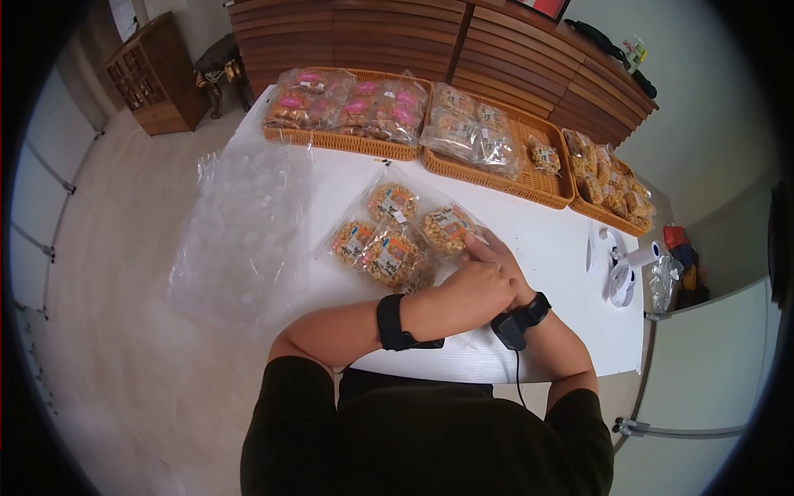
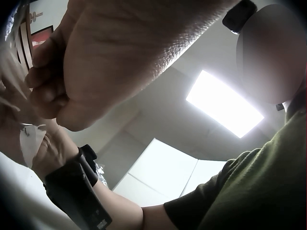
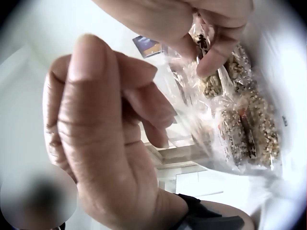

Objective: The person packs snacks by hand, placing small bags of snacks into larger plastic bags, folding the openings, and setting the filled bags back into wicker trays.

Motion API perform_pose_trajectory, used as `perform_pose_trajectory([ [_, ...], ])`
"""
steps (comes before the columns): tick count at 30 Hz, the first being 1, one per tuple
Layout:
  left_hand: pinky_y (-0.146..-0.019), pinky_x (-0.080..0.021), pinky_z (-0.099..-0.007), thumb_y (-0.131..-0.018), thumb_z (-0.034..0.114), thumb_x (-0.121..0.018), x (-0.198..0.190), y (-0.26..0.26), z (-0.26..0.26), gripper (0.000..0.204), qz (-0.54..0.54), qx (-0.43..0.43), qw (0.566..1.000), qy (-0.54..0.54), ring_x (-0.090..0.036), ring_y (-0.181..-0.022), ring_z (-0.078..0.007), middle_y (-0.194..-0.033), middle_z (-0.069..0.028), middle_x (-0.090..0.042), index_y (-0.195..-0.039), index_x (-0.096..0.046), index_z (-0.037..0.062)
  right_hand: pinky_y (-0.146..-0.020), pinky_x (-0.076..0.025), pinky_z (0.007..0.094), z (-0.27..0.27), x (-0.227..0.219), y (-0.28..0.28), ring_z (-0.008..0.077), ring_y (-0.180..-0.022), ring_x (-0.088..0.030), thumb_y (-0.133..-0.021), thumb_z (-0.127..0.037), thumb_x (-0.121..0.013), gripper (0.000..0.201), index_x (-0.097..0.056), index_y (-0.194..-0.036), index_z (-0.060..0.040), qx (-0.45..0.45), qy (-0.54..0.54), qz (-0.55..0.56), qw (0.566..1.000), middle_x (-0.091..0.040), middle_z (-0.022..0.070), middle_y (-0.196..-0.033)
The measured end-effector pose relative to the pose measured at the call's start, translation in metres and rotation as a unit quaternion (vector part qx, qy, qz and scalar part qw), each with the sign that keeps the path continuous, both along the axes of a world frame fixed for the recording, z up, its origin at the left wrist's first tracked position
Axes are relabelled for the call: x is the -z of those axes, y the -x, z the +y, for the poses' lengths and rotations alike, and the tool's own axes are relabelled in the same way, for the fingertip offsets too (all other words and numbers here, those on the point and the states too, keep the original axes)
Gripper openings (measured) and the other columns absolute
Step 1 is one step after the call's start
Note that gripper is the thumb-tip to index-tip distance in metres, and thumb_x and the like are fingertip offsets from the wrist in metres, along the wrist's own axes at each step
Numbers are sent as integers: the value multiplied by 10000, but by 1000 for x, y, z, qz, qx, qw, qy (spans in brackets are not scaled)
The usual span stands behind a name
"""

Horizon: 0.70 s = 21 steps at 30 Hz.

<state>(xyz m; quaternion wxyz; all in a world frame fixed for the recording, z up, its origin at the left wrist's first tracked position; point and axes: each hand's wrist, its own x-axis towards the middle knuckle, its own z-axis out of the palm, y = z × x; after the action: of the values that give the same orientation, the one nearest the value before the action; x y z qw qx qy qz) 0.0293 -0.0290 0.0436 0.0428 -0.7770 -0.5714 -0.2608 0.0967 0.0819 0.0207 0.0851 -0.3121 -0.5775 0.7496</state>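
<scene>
A clear plastic bag [image 1: 422,183] lies on the white table with several individually wrapped round nut cakes [image 1: 393,255] in it. My right hand [image 1: 503,250] pinches one wrapped nut cake [image 1: 447,229] at the bag's right side. In the right wrist view, the right hand's [image 3: 168,21] thumb and fingers close on the wrapper. My left hand [image 1: 475,291] crosses in front of the right one. Its curled fingers [image 3: 151,108] grip the bag's film at the edge, while its palm side fills much of the left wrist view.
A large clear bag [image 1: 244,223] lies flat on the table's left. Along the back edge stand wicker trays [image 1: 430,165] with bagged and loose cakes; a smaller basket [image 1: 591,207] holds more. A white roll [image 1: 643,254] and crumpled plastic [image 1: 620,279] lie at the right edge.
</scene>
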Motion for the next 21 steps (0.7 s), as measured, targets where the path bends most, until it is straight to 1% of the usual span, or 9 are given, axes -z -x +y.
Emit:
perform_pose_trajectory([
  [4, -630, -502, -354, -690, 64, -577, 0, 3, 3, 139, 1, 43, 999, -13, -612, -705, -247, -751, -117, -586, -817, -563, 11, -639, -455, 208, 7, -1, 16, 83, -754, -556, -841, -327, -672, 543, -463, -1228, -8, -95, -172, -18, 980, -577, 15, -830],
  [5, -630, -502, -354, -690, 64, -577, 0, 3, 3, 139, 2, 42, 999, -12, -612, -705, -247, -751, -117, -586, -817, -563, 11, -639, -455, 208, 7, -1, 20, 83, -754, -556, -841, -327, -672, 543, -463, -1228, -8, -96, -171, -17, 980, -577, 15, -830],
  [8, -606, -505, -343, -692, 59, -574, 0, 3, 5, 153, 4, 20, 999, -25, -616, -718, -244, -746, -119, -592, -834, -573, 3, -651, -489, 231, 2, 2, 28, 127, -760, -602, -872, -247, -638, 557, -373, -1295, 0, -91, -124, -20, 988, -608, 74, -870],
  [10, -596, -508, -336, -693, 53, -571, 0, 5, 6, 149, -20, 20, 999, -42, -623, -722, -249, -737, -126, -601, -829, -576, -7, -768, -516, 245, 0, 15, 32, 176, -879, -619, -874, -140, -625, 590, -292, -1344, -10, -18, 65, 84, 994, -582, 109, -982],
  [13, -602, -509, -344, -691, 51, -571, 3, 6, 9, 150, -2, 28, 999, -33, -631, -717, -260, -735, -134, -606, -829, -578, -8, -861, -508, 262, -1, 25, 36, 211, -957, -609, -870, -57, -603, 596, -256, -1353, -17, 19, 131, 94, 987, -542, 137, -1072],
  [16, -618, -509, -376, -686, 69, -578, 8, 7, 12, 161, -3, 45, 999, -24, -631, -707, -280, -728, -144, -604, -826, -582, -11, -909, -476, 283, -8, 29, 38, 211, -1005, -580, -874, -72, -602, 520, -324, -1308, -4, 55, 141, 118, 981, -576, 118, -1026],
  [19, -639, -501, -400, -718, 83, -572, -2, 11, 10, 120, -28, 39, 999, -19, -630, -717, -306, -707, -162, -597, -808, -592, 6, -852, -506, 268, -13, 29, 39, 219, -969, -602, -877, -62, -590, 561, -275, -1339, -13, 68, 185, 177, 964, -544, 126, -1090],
  [20, -653, -497, -401, -733, 96, -574, -15, 18, 6, 149, -25, 5, 999, 39, -628, -731, -318, -724, -167, -608, -851, -600, 8, -852, -506, 268, -8, 28, 39, 219, -969, -602, -877, -62, -590, 561, -275, -1339, -13, 65, 185, 177, 964, -544, 126, -1090],
  [21, -667, -492, -402, -748, 109, -575, -43, 36, -3, 179, -22, -28, 994, 98, -626, -746, -331, -741, -172, -619, -893, -607, 10, -854, -498, 265, 0, 27, 35, 213, -972, -597, -887, -75, -578, 550, -272, -1339, -9, -34, -102, 163, 981, -544, 125, -1092],
])
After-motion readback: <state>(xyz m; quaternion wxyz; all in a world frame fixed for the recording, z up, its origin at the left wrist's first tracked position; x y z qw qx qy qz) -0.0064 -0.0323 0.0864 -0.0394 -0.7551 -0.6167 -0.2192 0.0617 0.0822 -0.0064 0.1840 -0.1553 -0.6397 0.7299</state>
